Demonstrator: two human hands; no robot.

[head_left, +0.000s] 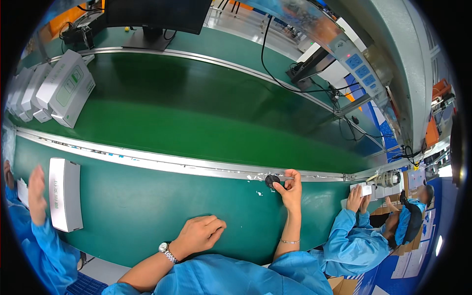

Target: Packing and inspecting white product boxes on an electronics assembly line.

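My right hand (291,189) is at the near edge of the metal rail, holding a small black round object (271,181). The thumb lies over the object's right side, while the index finger bends above it; the exact kind of object is too small to make out. My left hand (201,233) rests on the green tabletop (147,206) with its fingers curled in and nothing visible in them. A metal wristwatch is on that wrist. Small white scraps (259,193) lie near the black object and along the rail.
A white box (65,194) stands at the left, beside a co-worker's hand (37,195). Several white boxes (69,88) lean together on the green belt (196,118). At the right, another co-worker (359,241) handles a small white box (362,189). A monitor (157,14) stands behind.
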